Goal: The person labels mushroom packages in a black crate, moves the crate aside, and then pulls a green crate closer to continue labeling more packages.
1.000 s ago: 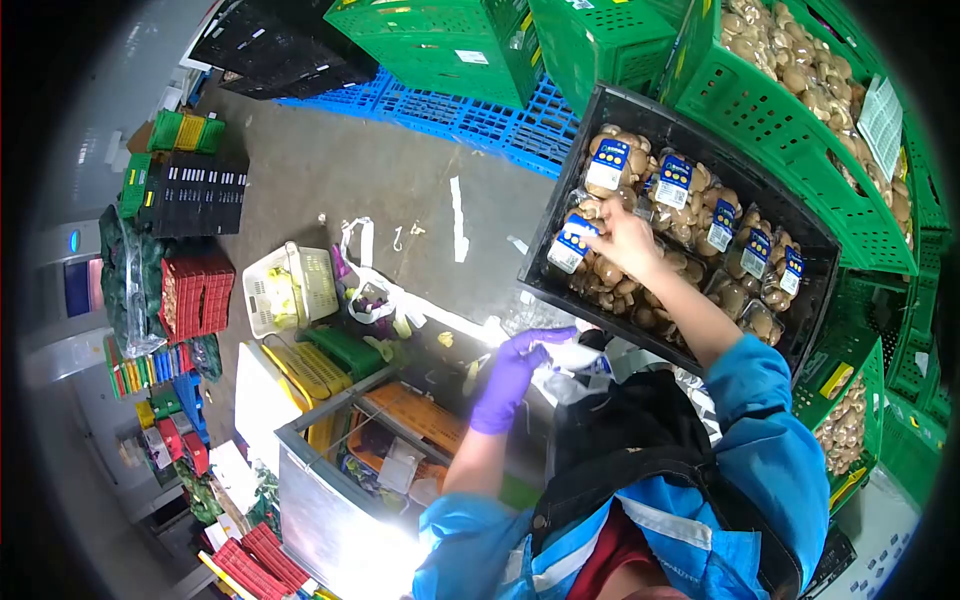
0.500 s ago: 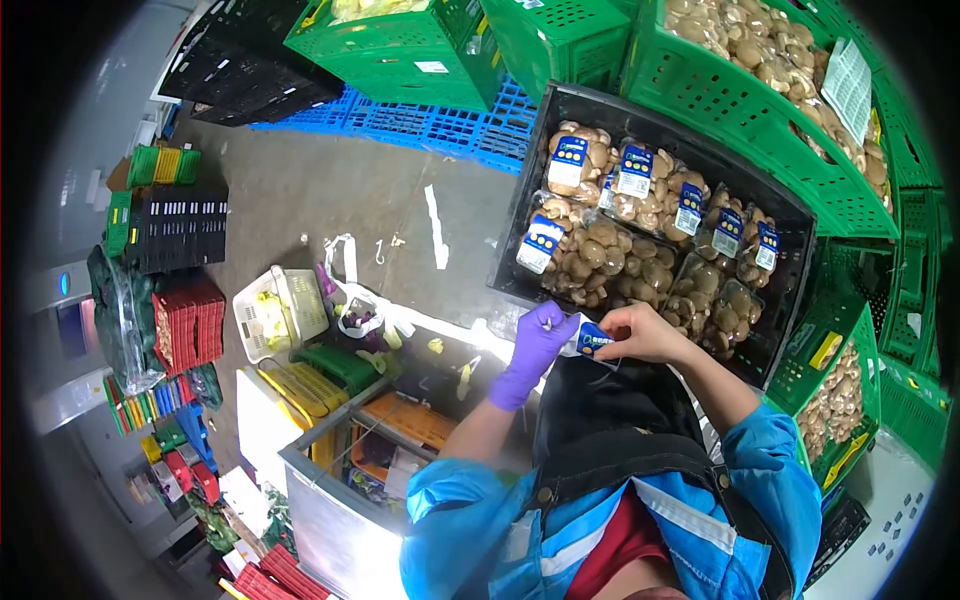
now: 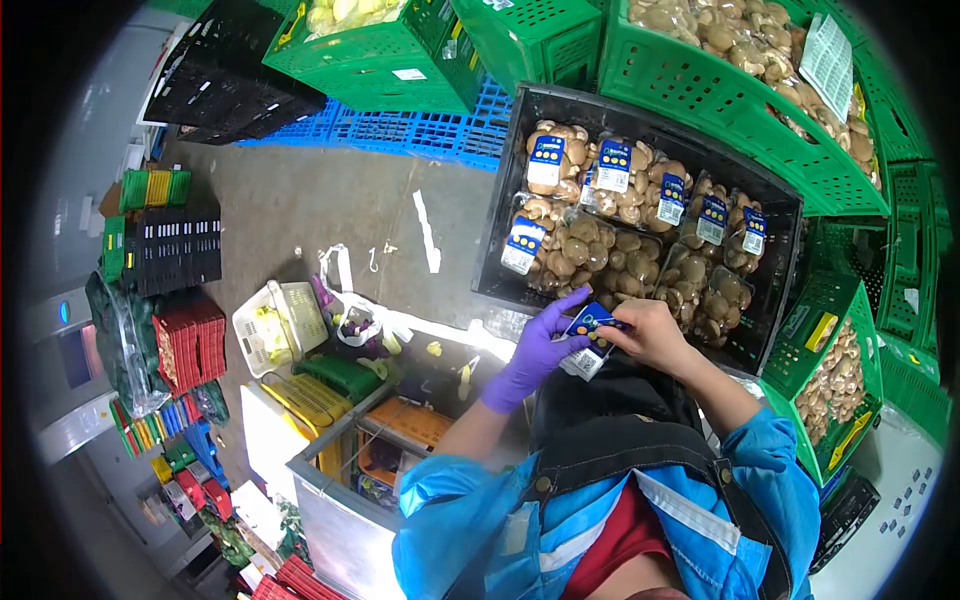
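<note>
A blue and white printed label (image 3: 590,362) with a square code is held between my two hands, in front of my black apron (image 3: 610,405). My left hand (image 3: 535,358), in a purple glove, grips its left side between thumb and fingers. Bare, my right hand (image 3: 650,335) pinches its upper right part. Just beyond them stands a black crate (image 3: 490,255) with several wrapped packs of brown mushrooms (image 3: 583,245). Packs in the far row, and one at the near left, carry similar blue and white labels; others in the near row show no label on top.
Green crates with loose mushrooms (image 3: 770,50) stand behind and right of the black crate. A blue pallet (image 3: 400,130) lies at the back. On the left are a tilted white basket (image 3: 300,315), a metal-sided bin (image 3: 350,540) and stacked red crates (image 3: 190,345). White strips litter the floor.
The label has turned between my hands, so its white part with the code now faces up. My left fingers have opened out from a tighter curl, and the view has shifted slightly.
</note>
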`<state>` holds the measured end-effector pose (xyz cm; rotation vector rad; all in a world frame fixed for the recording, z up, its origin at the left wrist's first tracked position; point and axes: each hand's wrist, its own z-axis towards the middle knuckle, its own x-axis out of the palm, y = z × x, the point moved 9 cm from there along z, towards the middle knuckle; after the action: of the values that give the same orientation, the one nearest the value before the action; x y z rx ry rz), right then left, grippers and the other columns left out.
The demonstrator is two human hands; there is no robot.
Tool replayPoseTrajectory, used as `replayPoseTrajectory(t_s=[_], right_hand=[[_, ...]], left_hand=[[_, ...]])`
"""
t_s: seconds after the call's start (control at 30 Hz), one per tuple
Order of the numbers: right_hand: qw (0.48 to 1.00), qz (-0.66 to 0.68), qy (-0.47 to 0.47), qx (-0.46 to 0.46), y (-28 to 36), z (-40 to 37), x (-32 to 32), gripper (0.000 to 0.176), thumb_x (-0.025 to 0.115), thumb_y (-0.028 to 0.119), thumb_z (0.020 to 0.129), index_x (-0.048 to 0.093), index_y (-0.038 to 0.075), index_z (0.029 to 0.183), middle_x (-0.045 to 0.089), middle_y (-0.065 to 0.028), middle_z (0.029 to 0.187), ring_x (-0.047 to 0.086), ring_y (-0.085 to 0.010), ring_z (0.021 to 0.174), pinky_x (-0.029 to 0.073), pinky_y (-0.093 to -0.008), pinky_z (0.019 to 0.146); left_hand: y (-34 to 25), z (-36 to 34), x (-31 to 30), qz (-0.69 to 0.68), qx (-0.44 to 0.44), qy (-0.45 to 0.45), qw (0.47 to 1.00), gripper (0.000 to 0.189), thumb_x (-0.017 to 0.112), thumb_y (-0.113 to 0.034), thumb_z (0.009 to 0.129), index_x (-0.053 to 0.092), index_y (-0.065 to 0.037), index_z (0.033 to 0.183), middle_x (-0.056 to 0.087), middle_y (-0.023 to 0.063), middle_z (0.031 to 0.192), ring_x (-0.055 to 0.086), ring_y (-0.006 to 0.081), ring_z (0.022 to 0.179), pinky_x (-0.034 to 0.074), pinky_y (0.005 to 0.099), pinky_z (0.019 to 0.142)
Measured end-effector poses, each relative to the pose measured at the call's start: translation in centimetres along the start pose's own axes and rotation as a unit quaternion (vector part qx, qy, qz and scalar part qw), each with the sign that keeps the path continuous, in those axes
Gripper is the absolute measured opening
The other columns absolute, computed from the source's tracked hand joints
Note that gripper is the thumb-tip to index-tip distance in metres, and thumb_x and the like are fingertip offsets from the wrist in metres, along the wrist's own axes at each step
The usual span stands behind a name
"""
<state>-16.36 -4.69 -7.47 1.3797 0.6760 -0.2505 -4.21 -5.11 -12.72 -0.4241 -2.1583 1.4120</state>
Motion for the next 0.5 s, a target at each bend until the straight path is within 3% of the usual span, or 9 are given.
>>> replayPoseTrajectory(t_s=[0.1,0.13,0.17,0.2,0.3,0.33,0.4,0.47,0.5], right_hand=[[0.997,0.042,-0.038,0.051,-1.1,-0.2,0.0,0.014,0.068,0.015,0.077,0.063,0.002,0.074,0.054,-0.0083,0.057,0.05,-0.0165,0.052,0.039,-0.0263,0.05],[0.997,0.042,-0.037,0.051,-1.2,0.0,-0.1,0.014,0.068,0.015,0.077,0.063,0.002,0.074,0.054,-0.0083,0.057,0.05,-0.0165,0.052,0.039,-0.0263,0.05],[0.983,0.115,0.03,0.143,-3.0,0.0,1.0,0.013,0.069,0.014,0.076,0.063,0.002,0.074,0.055,-0.0065,0.058,0.05,-0.0124,0.053,0.039,-0.0253,0.05],[0.95,0.186,0.098,0.233,-4.6,-0.4,2.3,0.013,0.069,0.013,0.075,0.063,0.001,0.074,0.057,-0.0048,0.06,0.051,-0.0083,0.055,0.039,-0.0243,0.05],[0.916,0.3,0.029,0.265,-11.3,1.2,1.7,0.01,0.07,0.011,0.074,0.064,0.003,0.073,0.059,0.0009,0.063,0.049,-0.0047,0.056,0.039,-0.0215,0.049],[0.896,0.322,0.001,0.307,-13.7,1.4,1.2,0.009,0.069,0.01,0.073,0.064,0.003,0.074,0.059,0.0013,0.063,0.049,-0.005,0.056,0.039,-0.0213,0.05],[0.868,0.319,-0.031,0.38,-17.0,1.9,1.0,0.009,0.069,0.009,0.072,0.064,0.003,0.076,0.058,0.0012,0.063,0.05,-0.0064,0.057,0.041,-0.0227,0.054],[0.915,0.262,-0.004,0.307,-17.4,4.1,2.9,0.01,0.069,0.01,0.072,0.064,0.002,0.076,0.059,0.0008,0.063,0.051,-0.0074,0.058,0.042,-0.0237,0.054],[0.951,0.201,0.019,0.233,-16.7,5.2,4.3,0.011,0.069,0.01,0.072,0.063,0.001,0.076,0.059,0.0005,0.064,0.053,-0.0084,0.058,0.042,-0.0248,0.053]], left_hand=[[1.8,0.1,-0.5,-0.092,-0.072,-0.047,0.992,0.04,0.07,-0.01,0.076,0.057,-0.002,0.113,0.064,0.0066,0.086,0.06,0.0088,0.079,0.048,0.0229,0.071],[3.2,-0.1,-1.0,-0.041,-0.136,-0.042,0.989,0.034,0.069,-0.012,0.076,0.06,-0.002,0.108,0.065,0.0057,0.081,0.06,0.0091,0.075,0.048,0.0225,0.068],[4.5,-0.4,-1.5,0.01,-0.198,-0.036,0.979,0.028,0.069,-0.014,0.077,0.063,-0.002,0.102,0.065,0.0047,0.077,0.06,0.0094,0.071,0.048,0.0221,0.065],[3.0,-0.5,-1.3,0.023,-0.173,-0.04,0.984,0.022,0.07,-0.018,0.076,0.066,-0.001,0.09,0.065,0.0037,0.072,0.06,0.0098,0.065,0.048,0.0235,0.061],[3.8,-2.3,-1.0,0.052,-0.157,0.015,0.986,0.024,0.073,-0.02,0.072,0.066,0.0,0.085,0.065,0.0054,0.073,0.06,0.0093,0.067,0.047,0.0258,0.061],[3.2,-2.6,-2.4,0.237,-0.138,0.026,0.961,0.025,0.072,-0.02,0.072,0.066,0.0,0.086,0.065,0.0073,0.072,0.059,0.0089,0.065,0.046,0.0265,0.059],[3.8,-4.3,-5.1,0.213,-0.175,-0.02,0.961,0.025,0.071,-0.021,0.073,0.066,0.0,0.086,0.063,0.0071,0.07,0.058,0.011,0.064,0.046,0.0275,0.06],[5.6,-6.1,-7.4,0.186,-0.214,-0.063,0.957,0.025,0.07,-0.022,0.073,0.066,0.0,0.086,0.062,0.0069,0.069,0.058,0.0131,0.063,0.046,0.0285,0.061],[5.9,-6.4,-8.4,0.267,-0.155,-0.069,0.949,0.024,0.069,-0.022,0.075,0.065,-0.001,0.085,0.061,0.0073,0.069,0.058,0.0158,0.064,0.046,0.0299,0.061]])
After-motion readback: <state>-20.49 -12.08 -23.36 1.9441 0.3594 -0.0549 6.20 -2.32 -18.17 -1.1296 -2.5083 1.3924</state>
